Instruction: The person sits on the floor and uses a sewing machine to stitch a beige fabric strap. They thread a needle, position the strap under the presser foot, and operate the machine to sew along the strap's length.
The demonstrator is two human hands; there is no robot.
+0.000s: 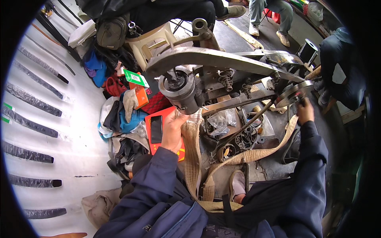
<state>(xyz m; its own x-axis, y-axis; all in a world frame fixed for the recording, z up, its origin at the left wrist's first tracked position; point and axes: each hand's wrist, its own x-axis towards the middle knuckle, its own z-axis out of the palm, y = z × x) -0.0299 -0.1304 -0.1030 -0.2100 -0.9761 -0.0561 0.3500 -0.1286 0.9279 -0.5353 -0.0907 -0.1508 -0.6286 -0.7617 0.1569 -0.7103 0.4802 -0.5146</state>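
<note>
A worn metal hand-cranked sewing machine (198, 57) stands before me, its long curved arm reaching over a round cylindrical head at the left end. Just below that head, my left hand (171, 131) is closed on a beige woven strap (192, 144), thumb against the cloth. The strap hangs over my lap and loops up to the right; its upper end is hidden by the machine. At the right end, my right hand (306, 112) grips the rim side of a metal handwheel (294, 93); its fingers are partly hidden.
A dark phone (156, 129) lies on a red box beside my left hand. Scissors (247, 139) and plastic bags crowd under the machine. Belts in plastic (33, 100) line the white surface at left. A cream plastic chair (137, 49) and seated people's legs (283, 18) are beyond.
</note>
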